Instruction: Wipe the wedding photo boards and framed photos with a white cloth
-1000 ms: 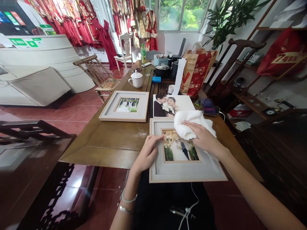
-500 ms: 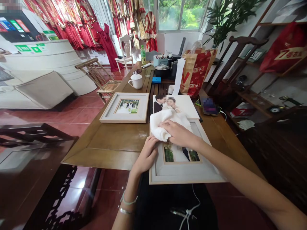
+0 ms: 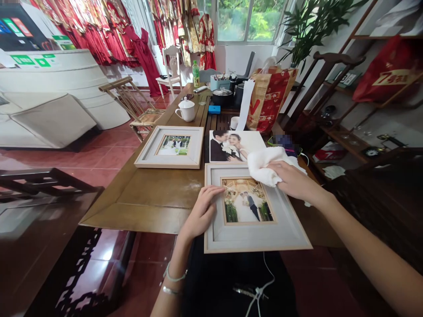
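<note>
Head view: picture frame point(image 3: 287, 222) partly under cloth point(image 3: 266, 165)

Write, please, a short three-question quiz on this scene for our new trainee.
1. Which hand holds the white cloth?
2. True or false: the lidded mug stands upright on the table.
3. What does the left hand touch? a) the paper bag; b) the nearer picture frame; c) the green bottle.

Key: 1. the right hand; 2. true; 3. b.
</note>
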Demonstrator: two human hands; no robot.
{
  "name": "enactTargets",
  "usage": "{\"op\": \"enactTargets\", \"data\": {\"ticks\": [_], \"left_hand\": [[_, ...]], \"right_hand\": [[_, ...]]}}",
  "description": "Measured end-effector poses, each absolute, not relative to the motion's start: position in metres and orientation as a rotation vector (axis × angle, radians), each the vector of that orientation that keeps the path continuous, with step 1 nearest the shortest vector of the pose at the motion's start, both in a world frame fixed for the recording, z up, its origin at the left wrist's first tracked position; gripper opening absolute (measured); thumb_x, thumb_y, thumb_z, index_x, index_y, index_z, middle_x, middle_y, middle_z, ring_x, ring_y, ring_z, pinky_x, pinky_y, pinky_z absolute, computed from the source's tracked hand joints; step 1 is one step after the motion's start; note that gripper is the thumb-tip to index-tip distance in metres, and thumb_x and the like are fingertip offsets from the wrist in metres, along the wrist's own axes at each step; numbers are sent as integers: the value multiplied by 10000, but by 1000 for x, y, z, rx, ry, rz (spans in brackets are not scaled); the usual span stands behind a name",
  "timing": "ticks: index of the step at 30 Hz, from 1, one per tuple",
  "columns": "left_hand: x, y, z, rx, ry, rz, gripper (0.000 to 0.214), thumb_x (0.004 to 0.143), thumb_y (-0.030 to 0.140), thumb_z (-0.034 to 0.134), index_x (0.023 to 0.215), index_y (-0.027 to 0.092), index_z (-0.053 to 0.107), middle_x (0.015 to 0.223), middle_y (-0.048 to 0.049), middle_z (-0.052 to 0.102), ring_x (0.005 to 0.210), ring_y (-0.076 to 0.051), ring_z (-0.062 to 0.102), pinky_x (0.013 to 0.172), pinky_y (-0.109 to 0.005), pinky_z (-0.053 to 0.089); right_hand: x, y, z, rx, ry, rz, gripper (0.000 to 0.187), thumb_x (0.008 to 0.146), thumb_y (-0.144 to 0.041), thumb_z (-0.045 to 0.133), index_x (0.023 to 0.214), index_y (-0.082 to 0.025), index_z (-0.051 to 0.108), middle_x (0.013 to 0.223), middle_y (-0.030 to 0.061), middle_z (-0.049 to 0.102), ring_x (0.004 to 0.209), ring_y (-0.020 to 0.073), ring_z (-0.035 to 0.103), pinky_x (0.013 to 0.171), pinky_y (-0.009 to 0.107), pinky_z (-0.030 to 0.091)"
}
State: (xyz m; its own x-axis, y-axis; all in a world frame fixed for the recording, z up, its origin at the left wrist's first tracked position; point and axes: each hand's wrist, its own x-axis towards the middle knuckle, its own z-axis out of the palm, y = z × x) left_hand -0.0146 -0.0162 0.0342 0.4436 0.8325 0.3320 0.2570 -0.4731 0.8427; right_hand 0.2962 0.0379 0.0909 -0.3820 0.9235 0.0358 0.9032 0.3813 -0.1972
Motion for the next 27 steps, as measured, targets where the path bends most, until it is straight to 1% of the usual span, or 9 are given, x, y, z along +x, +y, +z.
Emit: {"op": "enactTargets", "data": {"ticks": [4,7,11,13,15,18,21,24,27], "left_hand": [[-14,-17,36,1943,932,983,479,904,106,369,1330,280,500,1335,-61,530,1296,-250,390,1129,-509,299],[-13,-18,36,1925,961,998,454,967,204,362,1412,285,401,1472,-58,420,1386,-245,315,1177,-493,228],[-12,-20,33,1897,989,1014,485,1005,327,333,1484,292,263,1596,-37,212,1473,-228,170,1219,-448,128],[-12,-20,32,1883,996,1018,505,1007,357,326,1498,292,225,1610,-33,166,1484,-227,136,1225,-441,103],[-12,-20,32,1867,1000,1021,520,1007,372,324,1505,291,201,1615,-31,146,1488,-226,123,1227,-434,93],[-11,-20,31,1839,1004,1018,527,1007,381,318,1509,289,189,1619,-28,128,1489,-218,121,1229,-416,88],[-11,-20,30,1839,1007,1018,520,1008,385,310,1506,283,203,1618,-33,135,1489,-218,124,1229,-412,90],[-11,-19,29,1860,1019,1009,503,1011,374,304,1501,293,220,1611,-28,165,1486,-210,137,1229,-409,100],[-12,-18,29,1880,1010,1005,493,1013,358,300,1498,301,228,1605,-25,187,1483,-206,146,1229,-413,105]], "right_hand": [[279,35,87,-1614,-2379,299,499,766,-114,470,1250,-122,590,1224,175,588,1259,335,445,1022,457,384],[257,34,85,-1528,-2331,377,560,715,-101,504,1269,-98,578,1228,180,598,1285,356,399,1035,503,371],[224,34,80,-1379,-2380,440,692,632,-43,514,1317,-134,544,1289,143,588,1333,332,333,1058,543,346],[208,32,79,-1272,-2415,499,729,613,-13,505,1328,-152,534,1303,125,586,1356,307,306,1067,535,342],[195,28,80,-1173,-2438,586,701,634,-2,498,1318,-149,536,1302,130,580,1365,294,293,1056,519,363],[186,11,90,-1157,-2473,687,623,669,-1,487,1277,-117,561,1272,158,574,1320,296,357,1022,478,405],[191,-19,105,-1192,-2544,802,629,659,18,470,1266,-108,572,1252,160,570,1246,275,450,1016,433,417],[208,-54,118,-1193,-2634,947,717,628,45,444,1301,-173,561,1277,119,572,1268,246,461,1032,391,419],[237,-78,123,-1302,-2681,938,786,603,49,425,1319,-249,555,1332,79,570,1278,250,483,1023,387,442]]}}
